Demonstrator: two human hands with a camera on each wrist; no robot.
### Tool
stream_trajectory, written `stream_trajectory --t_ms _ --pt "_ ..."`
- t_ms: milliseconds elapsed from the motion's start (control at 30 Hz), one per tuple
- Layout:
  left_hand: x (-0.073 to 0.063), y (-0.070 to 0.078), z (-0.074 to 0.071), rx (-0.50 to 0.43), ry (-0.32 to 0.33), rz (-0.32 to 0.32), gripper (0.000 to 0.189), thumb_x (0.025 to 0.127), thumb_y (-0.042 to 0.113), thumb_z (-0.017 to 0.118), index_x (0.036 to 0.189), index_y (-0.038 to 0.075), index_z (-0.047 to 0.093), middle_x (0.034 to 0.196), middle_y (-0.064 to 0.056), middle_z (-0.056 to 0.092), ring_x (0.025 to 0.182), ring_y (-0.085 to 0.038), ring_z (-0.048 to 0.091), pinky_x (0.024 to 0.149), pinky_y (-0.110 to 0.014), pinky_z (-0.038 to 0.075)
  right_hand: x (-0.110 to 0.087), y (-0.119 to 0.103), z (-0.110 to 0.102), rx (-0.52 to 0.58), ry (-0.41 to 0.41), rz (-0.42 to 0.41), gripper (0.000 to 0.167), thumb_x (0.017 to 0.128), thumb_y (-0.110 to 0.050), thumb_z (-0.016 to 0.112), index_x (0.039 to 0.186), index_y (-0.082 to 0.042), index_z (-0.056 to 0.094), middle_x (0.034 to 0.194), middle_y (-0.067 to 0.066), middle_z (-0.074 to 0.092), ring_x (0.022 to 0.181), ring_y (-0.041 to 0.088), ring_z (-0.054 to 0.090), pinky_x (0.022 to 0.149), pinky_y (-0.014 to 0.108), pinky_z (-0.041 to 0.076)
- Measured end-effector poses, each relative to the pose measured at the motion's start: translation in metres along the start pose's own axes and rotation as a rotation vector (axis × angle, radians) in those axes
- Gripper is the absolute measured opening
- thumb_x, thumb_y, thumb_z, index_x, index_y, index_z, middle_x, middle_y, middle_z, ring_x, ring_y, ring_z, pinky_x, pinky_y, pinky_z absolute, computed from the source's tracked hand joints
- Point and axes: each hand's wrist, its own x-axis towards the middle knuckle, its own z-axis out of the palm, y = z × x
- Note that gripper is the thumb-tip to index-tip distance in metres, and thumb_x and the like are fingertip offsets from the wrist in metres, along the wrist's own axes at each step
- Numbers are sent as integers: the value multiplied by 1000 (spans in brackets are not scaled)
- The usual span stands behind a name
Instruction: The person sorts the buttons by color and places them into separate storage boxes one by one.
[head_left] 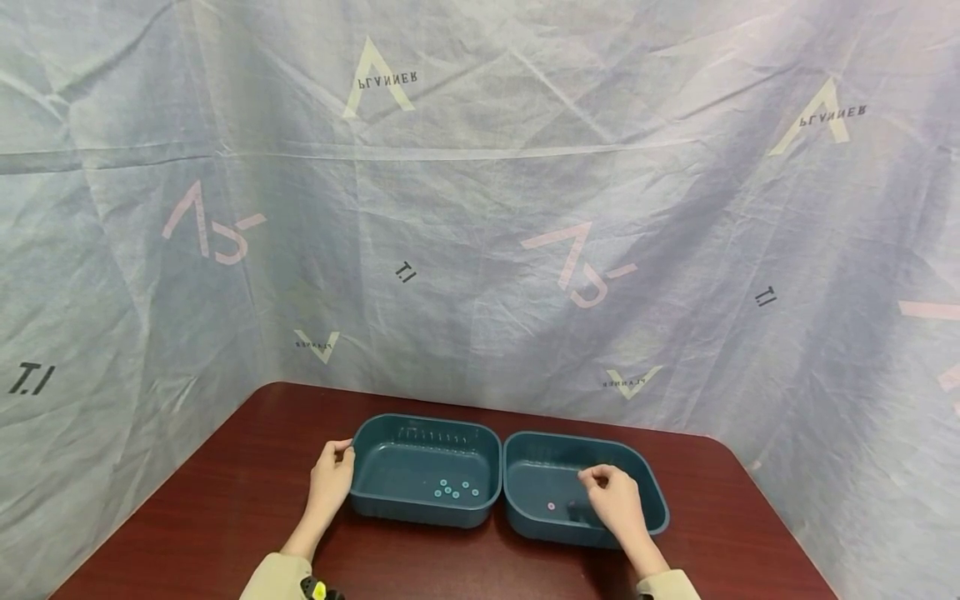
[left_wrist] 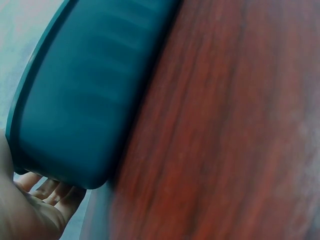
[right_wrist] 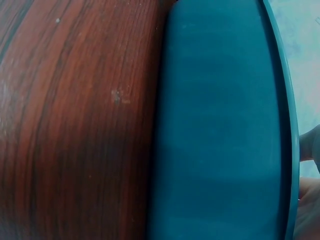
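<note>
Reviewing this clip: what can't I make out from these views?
- Anything the right hand might pinch: too small in the head view; the right bin's wall and the picture's edge hide the fingertips in the right wrist view.
- Fine detail of the blue pieces and pink piece: too small, head view.
- Part of the left hand: cut off by the left edge, left wrist view.

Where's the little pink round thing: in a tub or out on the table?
In: the pink round thing lies on the floor of the tub that the right hand is over.
</note>
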Motion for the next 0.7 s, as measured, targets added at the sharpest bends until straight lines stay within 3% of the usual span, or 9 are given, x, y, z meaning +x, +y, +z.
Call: stream_trajectory --t_ms 700 --pt "-1 2 -2 -4 -19 -11 34 100 17 39 126 -1 49 117 -26 57 105 -36 56 82 -44 45 -5 -6 -2 23 13 -69 4 82 -13 71 80 -9 71 75 1 63 63 7 50 57 22 42"
